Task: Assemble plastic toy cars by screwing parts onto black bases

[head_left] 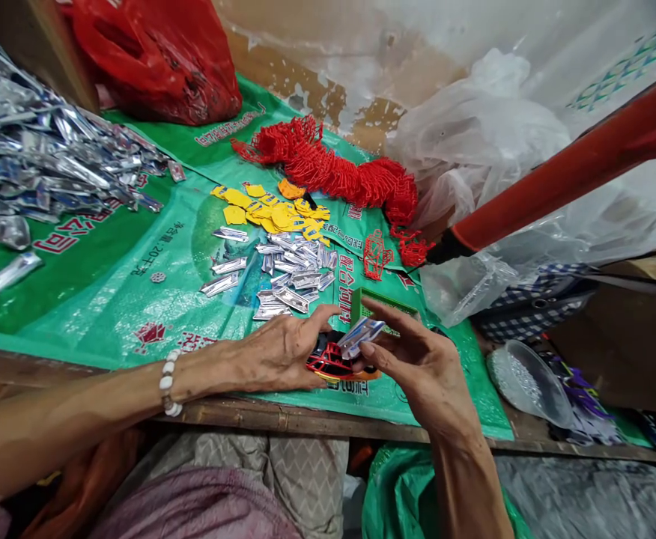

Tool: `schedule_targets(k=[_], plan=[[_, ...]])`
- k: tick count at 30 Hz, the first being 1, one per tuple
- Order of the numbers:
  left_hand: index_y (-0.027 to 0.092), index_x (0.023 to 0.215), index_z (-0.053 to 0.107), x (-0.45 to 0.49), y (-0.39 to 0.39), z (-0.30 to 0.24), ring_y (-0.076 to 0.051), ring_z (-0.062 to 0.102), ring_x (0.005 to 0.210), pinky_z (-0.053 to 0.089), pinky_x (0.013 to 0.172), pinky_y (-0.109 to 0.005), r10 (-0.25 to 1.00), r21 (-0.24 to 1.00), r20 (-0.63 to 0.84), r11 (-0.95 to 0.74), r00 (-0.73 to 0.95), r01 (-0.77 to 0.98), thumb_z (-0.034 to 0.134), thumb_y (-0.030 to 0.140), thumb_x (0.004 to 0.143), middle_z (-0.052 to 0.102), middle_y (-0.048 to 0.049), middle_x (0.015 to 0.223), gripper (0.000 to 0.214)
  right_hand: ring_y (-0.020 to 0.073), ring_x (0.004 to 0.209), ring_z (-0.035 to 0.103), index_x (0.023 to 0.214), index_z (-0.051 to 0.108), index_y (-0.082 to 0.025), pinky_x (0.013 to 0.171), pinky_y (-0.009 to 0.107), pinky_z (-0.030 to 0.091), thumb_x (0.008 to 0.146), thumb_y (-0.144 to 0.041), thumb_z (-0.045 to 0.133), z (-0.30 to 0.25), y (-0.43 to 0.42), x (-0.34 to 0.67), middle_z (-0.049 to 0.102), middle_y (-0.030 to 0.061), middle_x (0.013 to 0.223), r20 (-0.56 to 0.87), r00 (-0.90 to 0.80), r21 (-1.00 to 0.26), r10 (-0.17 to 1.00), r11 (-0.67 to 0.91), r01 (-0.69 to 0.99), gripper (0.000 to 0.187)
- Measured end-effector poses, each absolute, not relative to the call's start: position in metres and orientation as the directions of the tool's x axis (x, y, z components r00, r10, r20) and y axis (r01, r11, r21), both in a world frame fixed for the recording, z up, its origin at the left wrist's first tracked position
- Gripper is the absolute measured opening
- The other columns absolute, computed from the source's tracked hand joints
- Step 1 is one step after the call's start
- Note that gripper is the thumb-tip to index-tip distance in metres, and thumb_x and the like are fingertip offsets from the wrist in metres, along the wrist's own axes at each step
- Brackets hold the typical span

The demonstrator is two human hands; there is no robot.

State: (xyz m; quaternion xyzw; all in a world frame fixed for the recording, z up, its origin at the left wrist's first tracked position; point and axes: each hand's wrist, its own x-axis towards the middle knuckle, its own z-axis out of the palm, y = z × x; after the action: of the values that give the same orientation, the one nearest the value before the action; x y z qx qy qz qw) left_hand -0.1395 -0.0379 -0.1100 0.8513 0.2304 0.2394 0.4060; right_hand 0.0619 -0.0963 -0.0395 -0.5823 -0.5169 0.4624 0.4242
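Observation:
My left hand [277, 352], with a beaded bracelet at the wrist, grips what looks like a small toy car body [328, 364] in black, red and orange near the table's front edge. Pinched in my right hand [426, 363] is a shiny silver plastic piece [360, 337], held just over that toy body. Behind the fingers stands a green perforated basket [387, 305], partly hidden. Farther back lie a pile of similar silver pieces [299, 277] and a heap of yellow pieces [277, 213]. My fingers cover much of the toy body.
Red lattice-like frames [356, 176] lie in a long row at the back. A large heap of silver parts [41, 142] fills the left. A red bag [159, 60] stands behind. A red pole [564, 165] slants in from the right, above a clear bowl [530, 382].

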Motion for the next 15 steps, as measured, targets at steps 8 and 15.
schedule_targets(k=[8, 15], plan=[[0.018, 0.149, 0.026, -0.139, -0.037, -0.111, -0.019, 0.068, 0.065, 0.047, 0.057, -0.025, 0.582, 0.789, 0.225, -0.579, 0.781, 0.204, 0.070, 0.035, 0.083, 0.071, -0.0052, 0.095, 0.081, 0.0141, 0.063, 0.063, 0.092, 0.081, -0.024, 0.057, 0.025, 0.054, 0.072, -0.035, 0.081, -0.050, -0.116, 0.045, 0.075, 0.0032, 0.076, 0.067, 0.261, -0.884, 0.963, -0.064, 0.462, 0.022], [0.016, 0.148, 0.028, -0.134, -0.038, -0.110, -0.022, 0.069, 0.064, 0.047, 0.055, -0.027, 0.599, 0.782, 0.216, -0.579, 0.771, 0.230, 0.073, 0.037, 0.080, 0.071, -0.0048, 0.088, 0.085, 0.0130, 0.058, 0.060, 0.088, 0.081, -0.022, 0.052, 0.025, 0.052, 0.070, -0.035, 0.083, -0.048, -0.119, 0.049, 0.073, 0.0029, 0.072, 0.098, 0.334, -0.902, 0.938, -0.058, 0.428, 0.023]])
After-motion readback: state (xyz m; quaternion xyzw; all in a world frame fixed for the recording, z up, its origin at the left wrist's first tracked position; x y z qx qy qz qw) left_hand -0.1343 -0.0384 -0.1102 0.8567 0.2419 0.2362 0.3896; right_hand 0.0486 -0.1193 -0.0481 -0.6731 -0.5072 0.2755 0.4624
